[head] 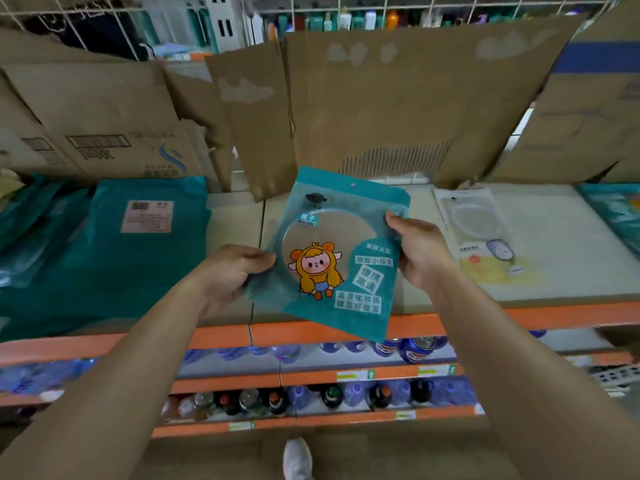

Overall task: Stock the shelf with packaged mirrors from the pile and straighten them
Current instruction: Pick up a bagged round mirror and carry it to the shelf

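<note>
I hold one teal packaged mirror with a cartoon figure on its front, tilted, above the beige top shelf. My left hand pinches its lower left edge. My right hand grips its right edge, thumb on the front. A pile of teal mirror packages lies back side up on the left of the shelf, a barcode label showing. More teal packs lie at the far right edge.
A white packaged item lies on the shelf to the right. Flattened cardboard boxes stand along the shelf's back. The shelf's orange front rail runs below the pack. Lower shelves hold bottles and cans. A shoe shows at the bottom.
</note>
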